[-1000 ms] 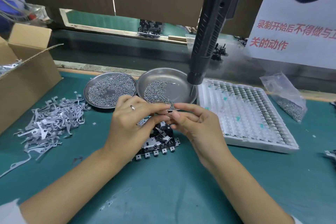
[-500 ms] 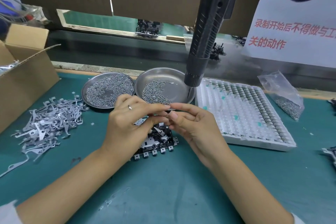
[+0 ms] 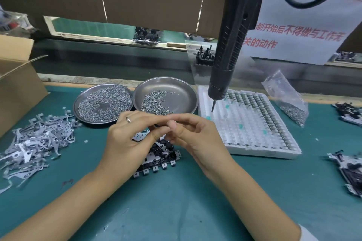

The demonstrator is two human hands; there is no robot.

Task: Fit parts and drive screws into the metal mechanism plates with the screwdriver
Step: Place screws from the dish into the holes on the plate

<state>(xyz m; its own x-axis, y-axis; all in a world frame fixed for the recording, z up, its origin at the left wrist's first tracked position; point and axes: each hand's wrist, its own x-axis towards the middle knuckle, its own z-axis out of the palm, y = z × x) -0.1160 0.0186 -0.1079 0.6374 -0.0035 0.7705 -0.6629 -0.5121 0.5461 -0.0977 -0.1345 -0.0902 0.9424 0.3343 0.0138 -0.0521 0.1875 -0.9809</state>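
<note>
1. So, both hands meet right above the metal plate (image 3: 156, 157), which lies flat on the green mat (image 3: 176, 211) just in front of the two dishes. The left hand (image 3: 127, 141) and right hand (image 3: 195, 139) have thumb and fingertips pinched together on something tiny. It's too small to name, but I'd guess a screw or small part about to go onto the plate.
2. The screwdriver (image 3: 231, 49) hangs on its own from above, tip down over the white tray (image 3: 250, 129), with nobody holding it. Hanging there probably keeps it within a quick grab of the right hand.
3. The two steel dishes, the full one (image 3: 102, 103) and the half-empty one (image 3: 166, 97), sit side by side just behind the hands, so screws are a short reach away. The loose pile of metal strips (image 3: 35, 143) is off to the left, beside the cardboard box (image 3: 17, 88).
4. There's a plastic bag of screws (image 3: 288, 100) right of the tray, and more assemblies (image 3: 350, 170) at the far right edge.
5. Writing: the white sign (image 3: 297, 31) has red Chinese text, partly cut off; I can read "开始后不得做与工作无" and "关的动作". The screwdriver carries a blue label with a QR code, too small to read.
</note>
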